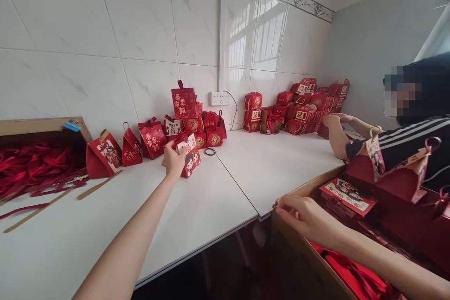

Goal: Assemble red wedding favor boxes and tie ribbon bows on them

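My left hand is closed around a small red gift box with cartoon figures on its front, just above or on the white table. Behind it stands a cluster of red gift boxes with gold print, some stacked. My right hand is over the near corner of an open carton, its fingers curled in. A bit of red shows between those fingers, but what they hold is hidden. Inside the carton lie a red box with a printed lid and red ribbons.
At left a carton overflows with red ribbons, beside loose tan strips. A black ring lies mid-table. Piled red boxes stand along the wall below a power socket. Another person's hands work at the right.
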